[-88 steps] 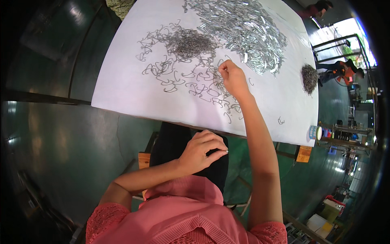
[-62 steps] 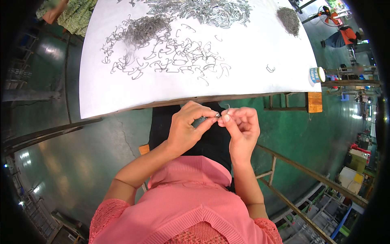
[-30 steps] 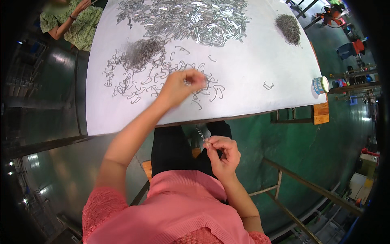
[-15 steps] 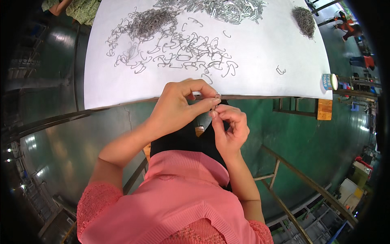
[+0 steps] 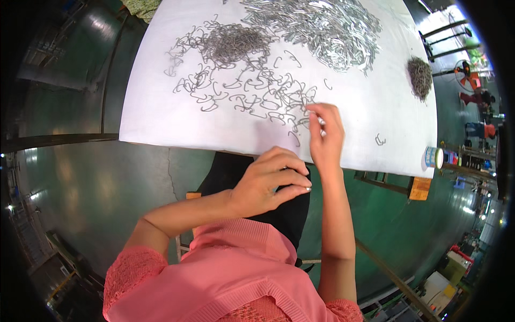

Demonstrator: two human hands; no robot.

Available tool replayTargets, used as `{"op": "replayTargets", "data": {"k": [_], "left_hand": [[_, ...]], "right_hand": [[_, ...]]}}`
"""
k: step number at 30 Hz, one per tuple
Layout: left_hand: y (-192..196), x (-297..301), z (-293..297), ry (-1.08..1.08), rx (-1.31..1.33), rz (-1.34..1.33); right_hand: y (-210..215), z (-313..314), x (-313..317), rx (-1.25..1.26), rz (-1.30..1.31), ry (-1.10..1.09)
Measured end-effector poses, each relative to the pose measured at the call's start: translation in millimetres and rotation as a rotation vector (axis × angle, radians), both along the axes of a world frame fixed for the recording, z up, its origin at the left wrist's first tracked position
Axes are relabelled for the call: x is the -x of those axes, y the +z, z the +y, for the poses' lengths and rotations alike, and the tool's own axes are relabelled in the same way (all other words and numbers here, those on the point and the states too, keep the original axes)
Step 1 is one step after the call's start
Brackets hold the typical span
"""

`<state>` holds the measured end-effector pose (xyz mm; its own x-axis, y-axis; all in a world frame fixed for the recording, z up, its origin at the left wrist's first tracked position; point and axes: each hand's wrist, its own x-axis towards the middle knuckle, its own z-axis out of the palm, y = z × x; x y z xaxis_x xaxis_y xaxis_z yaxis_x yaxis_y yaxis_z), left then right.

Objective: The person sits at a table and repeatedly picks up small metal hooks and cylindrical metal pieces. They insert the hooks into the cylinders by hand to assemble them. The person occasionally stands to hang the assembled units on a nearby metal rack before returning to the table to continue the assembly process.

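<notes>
My left hand [image 5: 271, 180] is above my lap, just off the table's near edge. Thumb and fingers pinch a small shiny metal piece [image 5: 308, 188], most of it covered by the fingertips. My right hand [image 5: 328, 131] reaches over the white table [image 5: 375, 102], its thumb and forefinger drawn together at the right side of the scattered bent wire hooks [image 5: 257, 96]. What lies between those fingertips is too small to make out. Behind the loose hooks is a denser heap of wire hooks [image 5: 236, 45].
A large pile of short silvery metal pieces [image 5: 343, 37] covers the far middle. Another dark wire heap [image 5: 419, 78] lies at the right edge. Near the front right corner are a few loose hooks [image 5: 380, 140] and a blue-and-white tin [image 5: 433, 158]. A wooden stool corner [image 5: 419, 188] shows below.
My hands have come apart. The right one moved up and forward to the scattered hooks; the left lowered toward my lap, still pinching. The whole view has shifted, showing more of the far table.
</notes>
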<state>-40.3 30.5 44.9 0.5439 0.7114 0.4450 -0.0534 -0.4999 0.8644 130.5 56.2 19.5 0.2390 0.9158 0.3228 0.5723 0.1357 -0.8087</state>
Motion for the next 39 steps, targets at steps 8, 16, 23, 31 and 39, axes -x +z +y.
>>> {"op": "replayTargets", "data": {"k": [8, 16, 23, 31, 39], "left_hand": [[-16, 1, -3, -0.036, 0.047, 0.008], [-26, 8, -3, -0.041, 0.109, -0.006], [-23, 9, -3, -0.03, 0.138, -0.05], [-18, 9, -7, -0.015, 0.119, -0.07], [-13, 14, -11, 0.026, 0.056, -0.025]], "right_hand": [[-44, 105, 24, 0.133, -0.564, 0.148], [-40, 148, 29, 0.034, -0.496, 0.265], [-33, 175, 39, 0.272, -0.479, 0.327], [-33, 179, 60, 0.314, -0.765, 0.344], [-21, 165, 42, 0.323, -0.244, 0.304]]}}
